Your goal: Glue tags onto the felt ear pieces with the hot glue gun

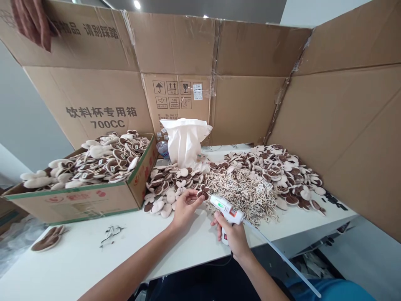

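Between the fingertips of my left hand [187, 207] is a small brown felt piece with a pale edge [203, 191]. My right hand [233, 234] is wrapped round the handle of a white hot glue gun [226, 207]. The gun's nozzle points left, close beside the felt piece; whether they touch I cannot tell. A long pale glue stick [282, 253] sticks out of the gun's back and slants down to the right. Just behind the gun lies a heap of thin beige cord loops [241, 190].
Brown-and-cream felt pieces form a left pile [169, 196] and a right pile [282, 167]. An open carton [90, 205] full of similar pieces stands left. White tissue packaging [186, 142] stands behind. Tall cardboard walls [250, 100] enclose the table's back and right. One finished-looking piece [48, 239] lies front left.
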`<action>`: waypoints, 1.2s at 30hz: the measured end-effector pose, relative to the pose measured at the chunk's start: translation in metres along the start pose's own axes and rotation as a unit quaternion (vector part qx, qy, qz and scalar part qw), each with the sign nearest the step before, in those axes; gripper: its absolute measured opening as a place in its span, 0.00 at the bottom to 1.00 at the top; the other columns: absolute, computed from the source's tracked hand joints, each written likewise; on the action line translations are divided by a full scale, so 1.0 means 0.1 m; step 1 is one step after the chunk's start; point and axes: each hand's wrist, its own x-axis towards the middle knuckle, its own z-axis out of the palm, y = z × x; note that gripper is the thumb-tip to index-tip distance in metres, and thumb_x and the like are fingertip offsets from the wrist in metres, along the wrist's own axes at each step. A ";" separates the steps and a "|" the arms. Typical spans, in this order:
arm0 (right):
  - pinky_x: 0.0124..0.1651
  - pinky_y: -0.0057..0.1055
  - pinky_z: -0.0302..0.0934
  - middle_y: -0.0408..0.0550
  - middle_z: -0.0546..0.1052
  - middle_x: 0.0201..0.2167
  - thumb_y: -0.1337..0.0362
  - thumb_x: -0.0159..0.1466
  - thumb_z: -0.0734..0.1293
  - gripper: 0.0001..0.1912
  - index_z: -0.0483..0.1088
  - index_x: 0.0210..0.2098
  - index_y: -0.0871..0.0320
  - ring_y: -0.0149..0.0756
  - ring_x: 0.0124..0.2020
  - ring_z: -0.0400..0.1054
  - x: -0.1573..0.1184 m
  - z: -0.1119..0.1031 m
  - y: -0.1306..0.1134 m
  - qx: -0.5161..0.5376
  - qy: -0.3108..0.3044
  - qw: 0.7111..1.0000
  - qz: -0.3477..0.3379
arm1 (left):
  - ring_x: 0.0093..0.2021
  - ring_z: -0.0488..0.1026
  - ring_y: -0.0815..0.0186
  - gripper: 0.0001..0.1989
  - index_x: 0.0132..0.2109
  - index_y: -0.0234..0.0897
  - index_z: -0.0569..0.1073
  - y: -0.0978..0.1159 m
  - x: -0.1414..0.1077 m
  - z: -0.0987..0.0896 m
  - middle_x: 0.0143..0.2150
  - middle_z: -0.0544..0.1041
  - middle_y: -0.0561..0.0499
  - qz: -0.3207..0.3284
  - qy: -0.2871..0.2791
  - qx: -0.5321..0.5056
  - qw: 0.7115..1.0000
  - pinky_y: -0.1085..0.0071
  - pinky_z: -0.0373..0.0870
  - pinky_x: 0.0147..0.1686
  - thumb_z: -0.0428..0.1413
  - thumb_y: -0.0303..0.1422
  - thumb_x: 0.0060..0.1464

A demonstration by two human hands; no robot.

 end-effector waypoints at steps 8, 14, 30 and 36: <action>0.17 0.27 0.52 0.46 0.75 0.17 0.40 0.55 0.76 0.26 0.78 0.28 0.60 0.29 0.13 0.61 0.00 0.00 0.00 -0.012 0.005 1.000 0.009 | 0.41 0.80 0.59 0.19 0.42 0.36 0.77 -0.01 0.00 0.00 0.42 0.82 0.45 0.017 -0.029 0.020 0.999 0.66 0.77 0.41 0.69 0.44 0.52; 0.17 0.27 0.52 0.45 0.74 0.16 0.40 0.55 0.75 0.26 0.77 0.27 0.60 0.29 0.13 0.61 -0.01 0.00 -0.01 -0.013 0.010 1.000 0.015 | 0.41 0.79 0.61 0.18 0.42 0.36 0.77 0.02 -0.02 0.01 0.42 0.81 0.46 0.015 -0.028 0.010 0.999 0.67 0.77 0.41 0.69 0.44 0.52; 0.17 0.27 0.55 0.43 0.70 0.13 0.43 0.56 0.76 0.24 0.77 0.25 0.59 0.30 0.13 0.61 -0.01 -0.01 0.00 -0.003 0.009 1.000 0.018 | 0.40 0.79 0.61 0.16 0.41 0.37 0.77 0.03 -0.01 0.01 0.40 0.81 0.48 0.017 -0.030 0.011 0.999 0.69 0.75 0.39 0.69 0.43 0.53; 0.16 0.27 0.56 0.43 0.71 0.13 0.43 0.56 0.76 0.24 0.77 0.26 0.59 0.30 0.13 0.61 -0.01 0.00 0.02 0.005 0.017 1.000 0.016 | 0.40 0.78 0.61 0.16 0.42 0.36 0.76 0.01 -0.01 0.01 0.41 0.81 0.47 0.017 -0.034 0.009 0.999 0.68 0.75 0.40 0.69 0.42 0.54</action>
